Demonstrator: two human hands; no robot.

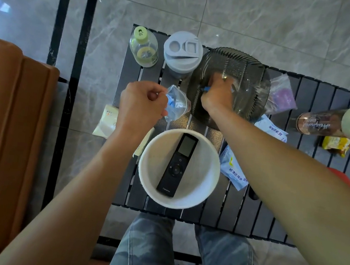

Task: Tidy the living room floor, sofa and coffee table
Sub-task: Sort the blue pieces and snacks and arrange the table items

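The left grip is closed around a crumpled clear wrapper, just left of the right grip. The right grip pinches a small blue scrap over the smoked glass dish on the counter. Nearer the person than the 2 grips, a white basket holds 1 remote.

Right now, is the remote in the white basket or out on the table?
In. The remote lies screen-up on the bottom of the white basket, with the basket's wall all around it.
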